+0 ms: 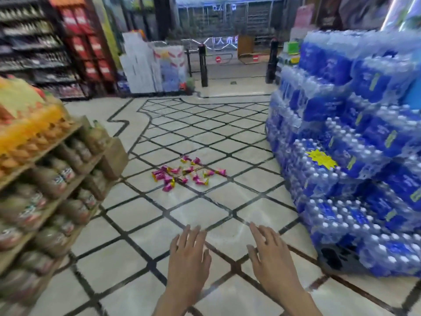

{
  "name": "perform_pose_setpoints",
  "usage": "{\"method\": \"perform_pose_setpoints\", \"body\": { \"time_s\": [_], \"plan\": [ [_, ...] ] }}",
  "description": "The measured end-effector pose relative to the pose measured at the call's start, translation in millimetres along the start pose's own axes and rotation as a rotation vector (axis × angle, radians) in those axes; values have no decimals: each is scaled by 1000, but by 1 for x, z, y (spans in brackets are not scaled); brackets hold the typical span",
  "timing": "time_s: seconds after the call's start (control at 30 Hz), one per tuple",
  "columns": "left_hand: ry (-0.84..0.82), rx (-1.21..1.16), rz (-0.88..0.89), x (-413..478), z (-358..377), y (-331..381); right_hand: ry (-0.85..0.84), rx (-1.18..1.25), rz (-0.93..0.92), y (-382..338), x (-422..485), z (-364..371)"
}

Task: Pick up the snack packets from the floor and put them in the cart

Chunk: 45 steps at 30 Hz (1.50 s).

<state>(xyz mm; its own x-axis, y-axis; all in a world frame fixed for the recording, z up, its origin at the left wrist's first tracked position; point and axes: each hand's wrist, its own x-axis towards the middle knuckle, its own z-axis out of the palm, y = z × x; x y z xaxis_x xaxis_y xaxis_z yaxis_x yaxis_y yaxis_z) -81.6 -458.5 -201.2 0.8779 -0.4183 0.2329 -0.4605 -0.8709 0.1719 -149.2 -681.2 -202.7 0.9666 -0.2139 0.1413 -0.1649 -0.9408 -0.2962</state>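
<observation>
A: Where the aisle opens out, the floor (pixel 141 254) is glossy cream tile crossed by dark lines in a diamond grid. Light glares off it.
B: Noted. Location of the snack packets (pixel 189 173)?
A: Loose scatter on the tiles, mid-aisle. Pink and gold wrappers, some touching, some apart. Well ahead of both hands, between the drinks shelf (pixel 52 179) on the left and the stacked water-bottle packs (pixel 341 156) on the right, touching neither.
B: Hands?
A: Left hand (pixel 188 254) and right hand (pixel 271 254) reach forward low in view, backs up, fingers straight and slightly spread, holding nothing. Side by side, not touching.
B: Shelf contents?
A: Wooden tiers, brown bottled drinks below, orange ones on top. Blurred, labels unreadable.
B: Far end of the room?
A: Black gate posts (pixel 202 65) with swing barriers carrying red no-entry signs, and a stack of white cartons (pixel 139 65) left of them. Dark shelving with red boxes (pixel 91 46) at far left. Yellow starburst tag (pixel 321 157) on one water pack.
</observation>
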Motion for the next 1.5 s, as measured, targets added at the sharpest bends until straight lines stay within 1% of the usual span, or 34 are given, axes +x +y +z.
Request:
{"method": "perform_pose_setpoints", "body": {
  "time_s": [0.07,0.23,0.4,0.47,0.57,0.67,0.77,0.83,0.93,1.07,1.23,1.3,1.5],
  "plan": [
    [-8,-13,-31,16,-3,-35,-1,-1,-20,-25,27,14],
    [13,-6,-42,54,-1,-90,-56,2,-39,-59,82,28],
    [1,21,-3,106,18,-106,-113,15,-18,-59,142,51],
    [4,23,18,132,26,-109,-103,-2,-28,-53,173,66],
    [-8,52,25,179,38,-122,-113,47,-52,-49,231,87],
    [-36,87,-18,230,50,-143,-197,36,-86,-42,291,107],
    [17,107,-36,286,60,-161,-252,23,-93,-33,358,109],
    [27,118,-68,323,63,-172,-233,10,-90,-22,403,113],
    [21,155,-113,371,64,-190,-208,-26,-136,-13,476,113],
    [-47,141,-194,416,70,-219,-199,-21,-154,-20,549,122],
    [-161,114,-267,478,101,-269,-310,-48,-166,-33,630,158],
    [-166,99,-271,513,118,-294,-350,-64,-143,-35,665,171],
    [-168,37,-258,643,140,-362,-365,-180,-89,-46,789,197]
  ]
}}
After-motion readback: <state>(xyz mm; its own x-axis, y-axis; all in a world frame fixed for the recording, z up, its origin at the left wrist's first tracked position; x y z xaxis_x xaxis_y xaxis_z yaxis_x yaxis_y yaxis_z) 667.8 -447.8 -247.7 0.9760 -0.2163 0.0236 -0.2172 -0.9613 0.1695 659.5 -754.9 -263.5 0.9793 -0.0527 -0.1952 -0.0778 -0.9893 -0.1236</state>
